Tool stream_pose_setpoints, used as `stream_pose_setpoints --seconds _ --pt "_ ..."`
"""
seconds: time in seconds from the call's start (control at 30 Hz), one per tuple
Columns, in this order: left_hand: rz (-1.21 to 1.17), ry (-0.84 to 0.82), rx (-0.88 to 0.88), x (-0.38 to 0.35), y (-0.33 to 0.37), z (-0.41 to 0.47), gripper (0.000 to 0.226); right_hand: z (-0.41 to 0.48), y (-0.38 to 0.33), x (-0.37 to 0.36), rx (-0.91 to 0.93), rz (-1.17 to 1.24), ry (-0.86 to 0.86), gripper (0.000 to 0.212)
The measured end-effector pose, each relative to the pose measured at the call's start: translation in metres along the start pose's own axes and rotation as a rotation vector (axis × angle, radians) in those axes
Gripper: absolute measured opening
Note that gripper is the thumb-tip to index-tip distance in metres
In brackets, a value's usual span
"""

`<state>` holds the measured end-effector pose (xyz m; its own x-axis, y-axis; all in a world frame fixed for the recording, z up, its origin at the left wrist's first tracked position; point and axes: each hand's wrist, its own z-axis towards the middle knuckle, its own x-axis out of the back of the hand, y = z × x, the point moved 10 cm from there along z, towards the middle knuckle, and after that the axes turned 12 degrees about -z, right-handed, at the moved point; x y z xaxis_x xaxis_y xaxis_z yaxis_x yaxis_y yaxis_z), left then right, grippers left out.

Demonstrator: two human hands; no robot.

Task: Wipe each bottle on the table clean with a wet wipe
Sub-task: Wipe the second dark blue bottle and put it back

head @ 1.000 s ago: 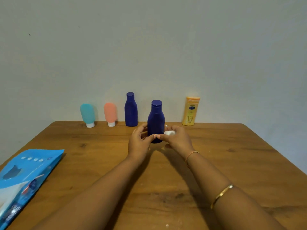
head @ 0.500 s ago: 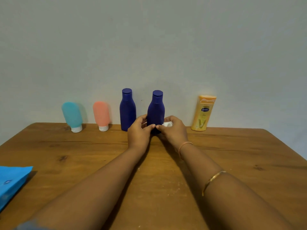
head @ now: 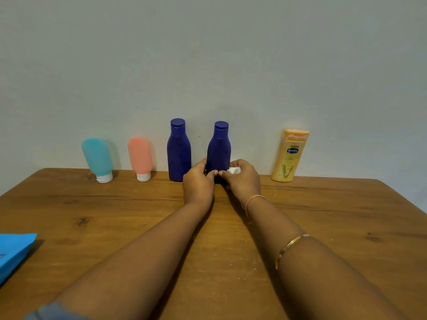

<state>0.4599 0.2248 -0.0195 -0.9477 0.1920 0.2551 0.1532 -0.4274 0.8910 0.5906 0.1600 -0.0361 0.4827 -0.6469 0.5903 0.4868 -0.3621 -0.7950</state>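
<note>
Five bottles stand in a row along the wall at the table's far edge. From the left: a teal tube, a pink tube, a dark blue bottle, a second dark blue bottle and a yellow lotion bottle. Both my hands hold the base of the second blue bottle. My left hand grips its left side. My right hand grips its right side with a crumpled white wet wipe in its fingers. The bottle's foot is hidden behind my hands.
A blue wet-wipe pack lies at the left edge of the wooden table. White crumbs speckle the wood near my right forearm. A plain wall rises right behind the bottles.
My hands have carried the second blue bottle away from me, back into the row by the wall. The view has shifted, so the blue pack sits further off to the left.
</note>
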Motion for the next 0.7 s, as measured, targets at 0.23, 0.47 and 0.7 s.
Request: stream_pose_setpoints --seconds 0.23,0.47,0.7 --pt "0.138 -0.001 0.027 -0.002 -0.001 -0.003 0.039 -0.009 -0.001 0.007 -0.012 -0.019 0.038 0.034" --pt "0.128 0.039 0.079 0.011 -0.001 -0.027 0.049 -0.031 0.004 0.02 -0.021 -0.032 0.05 0.037" --pt "0.063 0.039 -0.047 -0.004 0.031 -0.054 0.036 -0.056 0.025 0.069 0.005 -0.072 0.115 0.036"
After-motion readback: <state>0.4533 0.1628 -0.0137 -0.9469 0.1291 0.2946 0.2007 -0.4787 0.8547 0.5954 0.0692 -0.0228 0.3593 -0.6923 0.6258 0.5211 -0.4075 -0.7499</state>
